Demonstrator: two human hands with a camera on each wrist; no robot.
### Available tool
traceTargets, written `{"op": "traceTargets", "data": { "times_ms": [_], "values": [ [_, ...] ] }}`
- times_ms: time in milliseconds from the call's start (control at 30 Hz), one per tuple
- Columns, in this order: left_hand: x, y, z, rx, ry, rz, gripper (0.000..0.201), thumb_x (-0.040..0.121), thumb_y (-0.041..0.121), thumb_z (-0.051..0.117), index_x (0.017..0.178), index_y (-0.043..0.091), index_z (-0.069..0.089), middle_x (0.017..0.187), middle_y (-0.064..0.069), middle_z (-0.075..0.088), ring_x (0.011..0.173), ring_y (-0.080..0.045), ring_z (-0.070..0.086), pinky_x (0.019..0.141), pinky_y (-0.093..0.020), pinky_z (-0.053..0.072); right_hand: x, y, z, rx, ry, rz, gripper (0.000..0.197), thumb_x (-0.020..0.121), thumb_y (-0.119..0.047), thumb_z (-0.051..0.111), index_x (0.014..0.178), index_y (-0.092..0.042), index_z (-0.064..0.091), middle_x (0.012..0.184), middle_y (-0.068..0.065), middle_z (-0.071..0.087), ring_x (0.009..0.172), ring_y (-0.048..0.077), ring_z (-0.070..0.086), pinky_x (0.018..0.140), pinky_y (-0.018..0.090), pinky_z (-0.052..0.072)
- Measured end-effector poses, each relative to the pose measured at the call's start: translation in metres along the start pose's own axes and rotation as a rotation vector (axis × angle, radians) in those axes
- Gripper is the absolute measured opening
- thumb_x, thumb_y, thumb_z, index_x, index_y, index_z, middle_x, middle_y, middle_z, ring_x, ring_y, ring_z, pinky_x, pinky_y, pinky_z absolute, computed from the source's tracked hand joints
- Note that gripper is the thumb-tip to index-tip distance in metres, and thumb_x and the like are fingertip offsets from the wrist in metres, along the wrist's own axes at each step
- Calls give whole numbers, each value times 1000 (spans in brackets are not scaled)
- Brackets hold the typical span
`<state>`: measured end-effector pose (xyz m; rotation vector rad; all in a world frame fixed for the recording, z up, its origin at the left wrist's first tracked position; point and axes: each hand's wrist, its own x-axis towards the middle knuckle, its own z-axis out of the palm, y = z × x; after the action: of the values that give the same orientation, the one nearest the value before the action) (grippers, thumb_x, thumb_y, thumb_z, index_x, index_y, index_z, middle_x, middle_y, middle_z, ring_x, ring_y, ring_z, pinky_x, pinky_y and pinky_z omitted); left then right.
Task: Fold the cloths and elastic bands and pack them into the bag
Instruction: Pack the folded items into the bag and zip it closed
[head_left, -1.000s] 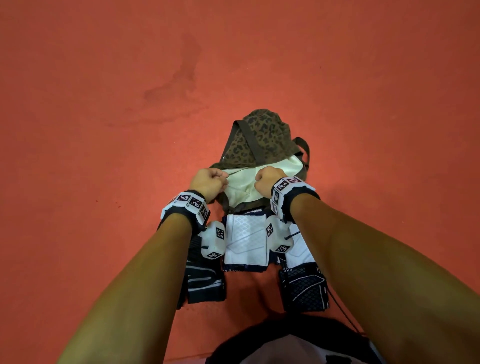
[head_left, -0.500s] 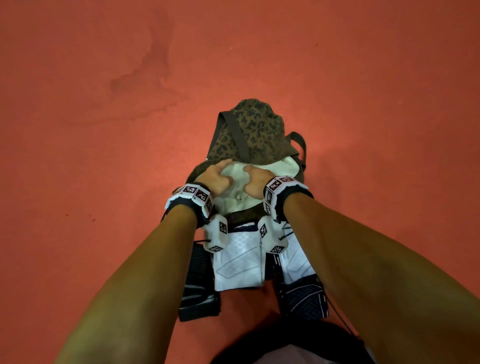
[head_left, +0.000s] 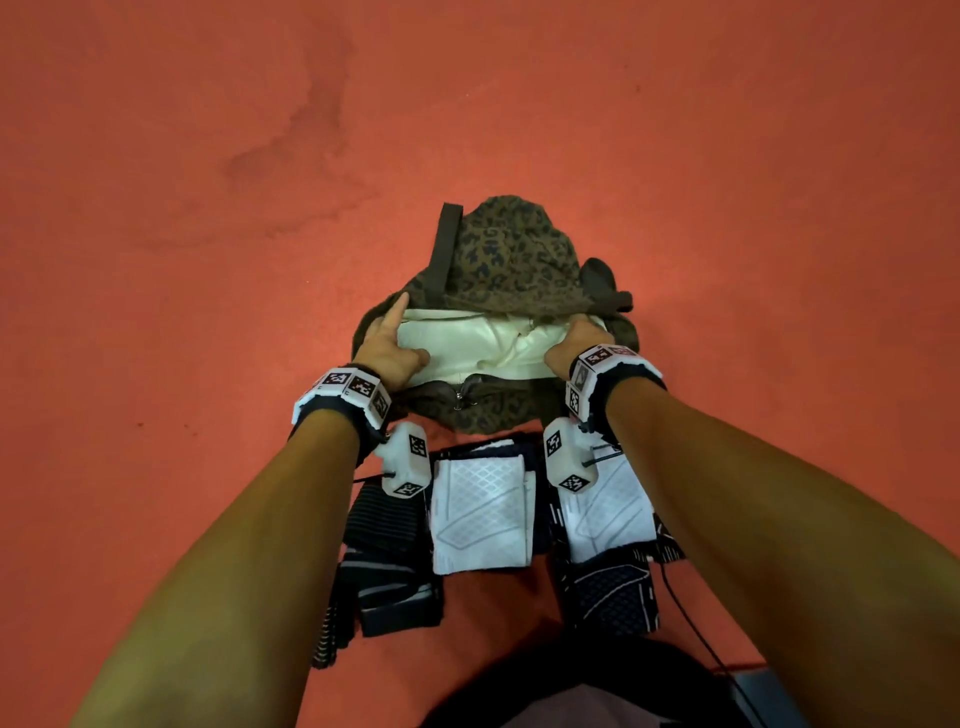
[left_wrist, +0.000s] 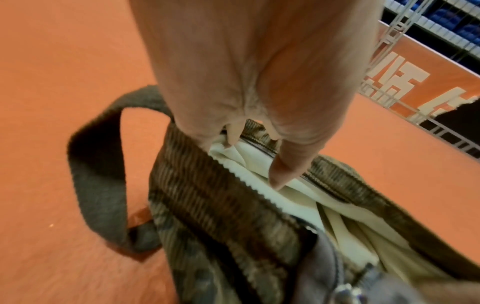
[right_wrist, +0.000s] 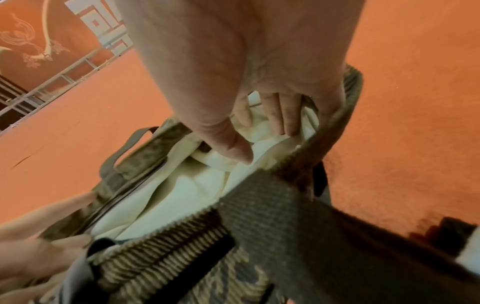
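Corduroy leopard-print bag (head_left: 498, 265) sits on the orange floor (head_left: 208, 156), mouth open, cream cloth (head_left: 467, 343) inside. Our left hand (head_left: 387, 345) grips the bag's left rim, index finger straight. Our right hand (head_left: 576, 345) has fingers curled into the opening on the cloth. Folded bands (head_left: 480, 512) lie just beside the bag.

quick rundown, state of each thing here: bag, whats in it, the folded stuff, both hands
bag: mouth wide open, lying on the floor
cream cloth: inside the bag, rumpled
white folded cloth: folded, outside the bag
dark folded bands: stacked, outside the bag
left hand: holding the bag's left edge
right hand: fingers inside the bag's right end
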<state>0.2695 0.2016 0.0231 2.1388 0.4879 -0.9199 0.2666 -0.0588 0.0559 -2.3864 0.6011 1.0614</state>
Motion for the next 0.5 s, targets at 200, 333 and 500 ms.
{"op": "traceTargets", "data": {
  "times_ms": [200,333,500],
  "values": [
    [-20,8,10,43,-88,29,75,85,13,67,149,39,36,148,-6,42,128,-28,50,107,-40,44,-11,-14,11,-68,-68,-136,59,88,-15,51,146,-20,39,141,9,49,123,30,52,89,31,46],
    [-21,10,28,-59,-186,37,42,92,-2,53,129,16,62,120,-6,64,110,-21,59,94,-23,50,-11,-25,23,-67,-172,-246,50,88,-13,50,136,-25,55,141,4,53,124,26,52,101,31,44],
    [-17,20,37,-142,-328,33,41,92,-10,50,124,7,67,99,-6,72,82,-12,61,70,-17,52,-5,-32,35,-156,-266,-293,45,92,-10,45,131,-25,60,138,6,55,121,27,54,103,36,46]
  ]
}}
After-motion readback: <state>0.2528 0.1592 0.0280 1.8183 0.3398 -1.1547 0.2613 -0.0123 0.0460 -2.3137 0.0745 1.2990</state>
